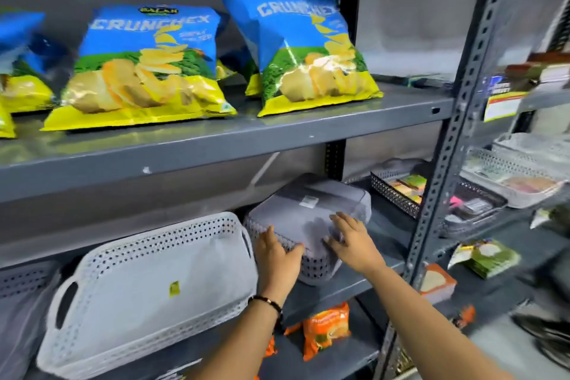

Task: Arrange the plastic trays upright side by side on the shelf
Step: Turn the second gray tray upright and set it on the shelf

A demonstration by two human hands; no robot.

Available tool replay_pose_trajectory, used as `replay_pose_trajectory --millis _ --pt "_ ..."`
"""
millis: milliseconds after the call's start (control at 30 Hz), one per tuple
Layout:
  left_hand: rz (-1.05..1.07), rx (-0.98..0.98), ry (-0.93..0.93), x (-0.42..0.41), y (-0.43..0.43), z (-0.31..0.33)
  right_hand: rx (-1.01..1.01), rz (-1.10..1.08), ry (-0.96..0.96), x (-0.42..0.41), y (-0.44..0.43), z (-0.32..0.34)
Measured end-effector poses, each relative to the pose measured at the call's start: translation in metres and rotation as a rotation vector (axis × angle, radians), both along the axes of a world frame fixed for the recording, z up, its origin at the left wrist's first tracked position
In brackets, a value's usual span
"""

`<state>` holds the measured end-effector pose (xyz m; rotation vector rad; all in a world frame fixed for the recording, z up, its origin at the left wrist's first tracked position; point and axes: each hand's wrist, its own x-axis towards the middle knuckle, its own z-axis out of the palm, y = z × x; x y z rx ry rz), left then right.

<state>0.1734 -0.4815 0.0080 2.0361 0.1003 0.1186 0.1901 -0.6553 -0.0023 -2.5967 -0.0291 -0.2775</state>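
1. Fingers of the left hand [276, 251] curl over the near perforated edge of the grey tray [308, 225], thumb along the rim; they grip it rather than rest flat.
2. Fingers of the right hand [354, 244] are spread on the tray's smooth upturned bottom, thumb tucked against the near edge, so both hands hold this one tray.
3. The grey tray lies face down and flat on the middle shelf [354, 282], toward its right end, a small white sticker on its base.
4. Just to its left, the white tray [148, 284] already stands tilted on its long edge, leaning back, its end nearly touching the grey one.
5. Progress, as I judge it: one tray is roughly upright, the grey one is yet to be tipped up beside it. A darker tray at the far left edge is too blurred to assess.
6. Both trays are thin moulded plastic: rounded rectangles with smooth floors, dotted lattice walls and, on the white one, cut-out handles.
7. Glossy crisp bags [145, 68] sit on the painted metal shelf above.
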Motion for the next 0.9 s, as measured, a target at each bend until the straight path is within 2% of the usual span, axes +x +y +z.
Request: replay_pose_trajectory --millis 267,333,433,567,733,800,900 --pt "0.248 0.03 0.074 0.027 -0.077 -0.018 -0.022 0.109 0.176 0.053 -0.083 -0.012" --pt "0.33 0.012 0.068 0.026 -0.082 -0.02 0.007 0.136 0.23 0.064 -0.092 -0.012" --pt "0.369 -0.085 0.129 0.023 -0.083 -0.02 0.079 0.063 0.229 0.09 -0.102 -0.012" --pt "0.366 -0.223 0.153 0.025 -0.081 -0.024 0.258 -0.069 0.23 0.119 -0.105 -0.015" --pt "0.372 -0.329 0.149 0.047 -0.07 -0.057 0.716 -0.147 0.274 0.141 -0.117 -0.031" --pt "0.375 -0.364 0.161 0.051 -0.064 -0.057 0.75 -0.151 0.256 0.143 -0.116 -0.029" --pt "0.327 -0.471 0.109 0.038 -0.063 -0.019 0.728 -0.187 0.108 0.138 -0.111 -0.02"
